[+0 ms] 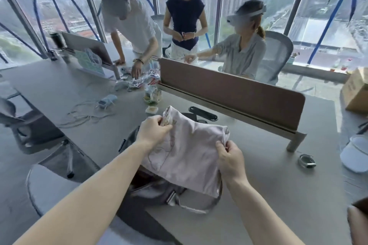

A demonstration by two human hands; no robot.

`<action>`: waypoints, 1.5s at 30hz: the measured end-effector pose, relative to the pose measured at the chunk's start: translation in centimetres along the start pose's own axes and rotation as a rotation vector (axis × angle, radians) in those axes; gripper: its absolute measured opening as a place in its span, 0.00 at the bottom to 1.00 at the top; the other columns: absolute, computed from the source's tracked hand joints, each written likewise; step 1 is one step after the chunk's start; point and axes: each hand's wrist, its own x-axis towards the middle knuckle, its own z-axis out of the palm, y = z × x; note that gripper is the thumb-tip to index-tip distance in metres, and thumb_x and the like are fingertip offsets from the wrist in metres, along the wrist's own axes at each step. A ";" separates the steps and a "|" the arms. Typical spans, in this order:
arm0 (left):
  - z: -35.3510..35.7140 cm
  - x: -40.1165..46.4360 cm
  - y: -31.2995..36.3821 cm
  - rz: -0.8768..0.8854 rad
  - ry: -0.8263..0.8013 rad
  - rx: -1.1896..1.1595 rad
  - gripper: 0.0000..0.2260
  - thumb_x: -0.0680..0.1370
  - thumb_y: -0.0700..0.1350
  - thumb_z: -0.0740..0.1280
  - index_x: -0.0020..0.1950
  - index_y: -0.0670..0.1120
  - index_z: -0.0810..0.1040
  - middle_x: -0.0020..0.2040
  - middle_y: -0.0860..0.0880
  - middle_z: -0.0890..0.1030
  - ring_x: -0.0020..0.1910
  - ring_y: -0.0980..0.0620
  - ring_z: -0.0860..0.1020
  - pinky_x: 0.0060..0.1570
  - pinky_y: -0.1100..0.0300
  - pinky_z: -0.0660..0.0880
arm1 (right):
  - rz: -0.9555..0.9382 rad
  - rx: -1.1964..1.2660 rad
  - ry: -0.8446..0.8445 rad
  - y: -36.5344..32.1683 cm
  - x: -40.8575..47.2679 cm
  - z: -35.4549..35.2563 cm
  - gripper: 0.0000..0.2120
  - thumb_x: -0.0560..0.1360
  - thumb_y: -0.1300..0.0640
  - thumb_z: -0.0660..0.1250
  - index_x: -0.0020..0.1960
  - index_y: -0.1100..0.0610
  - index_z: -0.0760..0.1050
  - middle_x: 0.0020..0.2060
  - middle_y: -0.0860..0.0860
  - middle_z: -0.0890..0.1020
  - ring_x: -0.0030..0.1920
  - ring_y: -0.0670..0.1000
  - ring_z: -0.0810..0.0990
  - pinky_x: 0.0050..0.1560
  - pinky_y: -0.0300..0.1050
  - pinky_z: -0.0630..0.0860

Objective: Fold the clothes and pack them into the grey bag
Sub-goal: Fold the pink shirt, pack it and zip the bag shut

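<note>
Both hands are holding one folded pale garment [191, 151] over the grey bag [159, 193] at the table [278, 185] edge: left hand [154, 130] pinching the far corner, right hand [229, 157] gripping the near edge. Advice: keep the fold taut, lower flat into the opening.

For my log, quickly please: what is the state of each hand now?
Left hand: closed, pinching the pale pink garment at its upper left corner.
Right hand: closed, pinching its right edge.
</note>
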 end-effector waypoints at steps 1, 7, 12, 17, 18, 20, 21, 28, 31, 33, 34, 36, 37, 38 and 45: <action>-0.9 1.0 -1.0 0.009 -0.001 0.019 0.11 0.73 0.47 0.71 0.37 0.41 0.75 0.32 0.48 0.77 0.33 0.50 0.74 0.33 0.57 0.67 | -0.010 -0.033 -0.002 -0.5 0.0 1.7 0.11 0.78 0.54 0.63 0.39 0.57 0.73 0.31 0.48 0.77 0.34 0.51 0.74 0.38 0.48 0.70; -2.2 7.0 -6.8 0.087 -0.121 0.065 0.07 0.74 0.46 0.68 0.44 0.42 0.79 0.40 0.45 0.82 0.43 0.45 0.79 0.42 0.54 0.74 | 0.016 -0.160 0.071 -2.0 -0.1 11.4 0.07 0.76 0.59 0.63 0.41 0.61 0.73 0.34 0.51 0.78 0.34 0.50 0.72 0.35 0.45 0.68; -0.6 9.7 -10.3 0.145 -0.194 0.059 0.07 0.75 0.45 0.66 0.51 0.44 0.78 0.45 0.46 0.82 0.47 0.44 0.79 0.46 0.52 0.75 | 0.095 -0.276 0.093 -1.3 0.2 16.0 0.09 0.77 0.59 0.61 0.38 0.57 0.68 0.32 0.48 0.74 0.34 0.49 0.70 0.33 0.43 0.65; 1.5 9.5 -14.2 0.180 -0.352 0.392 0.09 0.78 0.45 0.58 0.56 0.46 0.74 0.53 0.43 0.81 0.53 0.40 0.78 0.45 0.53 0.73 | 0.101 -0.802 0.011 1.2 0.2 15.9 0.10 0.79 0.56 0.57 0.54 0.59 0.74 0.46 0.53 0.78 0.46 0.54 0.73 0.39 0.46 0.65; 1.7 9.2 -14.8 0.196 -0.357 0.475 0.09 0.78 0.44 0.59 0.56 0.46 0.74 0.54 0.44 0.81 0.55 0.41 0.77 0.46 0.53 0.73 | 0.073 -0.879 0.053 1.5 0.0 15.5 0.12 0.80 0.52 0.56 0.55 0.57 0.74 0.49 0.52 0.78 0.49 0.54 0.74 0.40 0.46 0.66; 1.5 9.1 -15.4 0.252 -0.279 0.619 0.10 0.77 0.46 0.60 0.57 0.47 0.74 0.59 0.47 0.77 0.59 0.44 0.72 0.51 0.52 0.70 | 0.041 -0.934 0.157 2.0 -0.4 14.7 0.14 0.81 0.49 0.56 0.58 0.53 0.76 0.54 0.51 0.75 0.57 0.54 0.72 0.43 0.47 0.69; 1.3 9.2 -15.6 0.290 -0.204 0.654 0.11 0.77 0.47 0.61 0.58 0.48 0.75 0.62 0.48 0.74 0.62 0.44 0.69 0.55 0.52 0.68 | 0.054 -0.922 0.187 2.3 -0.6 14.3 0.14 0.80 0.50 0.56 0.60 0.51 0.75 0.56 0.51 0.73 0.59 0.54 0.70 0.45 0.47 0.70; 0.2 11.1 -15.9 -0.026 -0.401 0.544 0.12 0.78 0.51 0.59 0.51 0.48 0.79 0.57 0.47 0.78 0.60 0.43 0.73 0.53 0.52 0.73 | 0.305 -0.822 0.110 4.2 -0.5 12.9 0.11 0.75 0.54 0.59 0.57 0.53 0.70 0.50 0.54 0.81 0.49 0.58 0.78 0.43 0.49 0.75; 0.6 10.5 -15.9 -0.032 -0.387 0.387 0.09 0.76 0.46 0.61 0.38 0.46 0.75 0.44 0.46 0.79 0.50 0.42 0.76 0.43 0.54 0.73 | 0.260 -0.718 0.186 4.6 -0.5 12.2 0.06 0.73 0.61 0.59 0.46 0.57 0.73 0.44 0.56 0.82 0.46 0.60 0.77 0.44 0.51 0.76; 0.9 9.8 -15.4 -0.017 -0.365 0.309 0.12 0.74 0.43 0.62 0.30 0.47 0.69 0.34 0.48 0.75 0.41 0.42 0.75 0.36 0.56 0.69 | 0.231 -0.683 0.248 4.9 -0.4 11.2 0.07 0.74 0.63 0.58 0.46 0.58 0.76 0.43 0.57 0.82 0.44 0.60 0.76 0.41 0.49 0.72; 1.0 9.3 -15.0 -0.002 -0.351 0.281 0.13 0.73 0.42 0.62 0.28 0.46 0.66 0.31 0.48 0.73 0.38 0.43 0.74 0.34 0.56 0.66 | 0.224 -0.669 0.280 5.1 -0.3 10.5 0.08 0.74 0.64 0.58 0.45 0.59 0.76 0.42 0.56 0.82 0.42 0.59 0.75 0.39 0.49 0.69; 1.4 8.4 -13.8 0.039 -0.330 0.244 0.14 0.72 0.42 0.63 0.27 0.45 0.64 0.28 0.49 0.70 0.35 0.42 0.73 0.32 0.55 0.64 | 0.220 -0.642 0.342 5.2 -0.2 8.6 0.08 0.75 0.64 0.58 0.44 0.58 0.77 0.41 0.56 0.82 0.41 0.58 0.73 0.38 0.47 0.65; 1.7 8.0 -13.1 0.060 -0.331 0.230 0.14 0.71 0.42 0.63 0.27 0.45 0.63 0.27 0.49 0.69 0.33 0.43 0.72 0.32 0.53 0.65 | 0.215 -0.636 0.369 5.2 -0.2 7.5 0.09 0.75 0.65 0.59 0.44 0.58 0.77 0.41 0.56 0.82 0.41 0.57 0.72 0.38 0.47 0.65; 2.0 7.5 -12.2 0.078 -0.341 0.219 0.13 0.70 0.43 0.62 0.27 0.44 0.64 0.27 0.48 0.69 0.33 0.43 0.71 0.33 0.52 0.68 | 0.205 -0.635 0.398 5.1 -0.2 6.4 0.09 0.75 0.65 0.59 0.44 0.58 0.78 0.41 0.56 0.82 0.41 0.57 0.72 0.39 0.46 0.65; 4.9 3.3 -5.1 0.216 -0.404 0.103 0.15 0.74 0.50 0.65 0.31 0.43 0.75 0.26 0.49 0.70 0.30 0.49 0.71 0.33 0.54 0.69 | 0.187 -0.593 0.584 3.9 -1.5 -1.6 0.10 0.74 0.66 0.60 0.42 0.60 0.79 0.35 0.55 0.78 0.41 0.59 0.72 0.39 0.46 0.64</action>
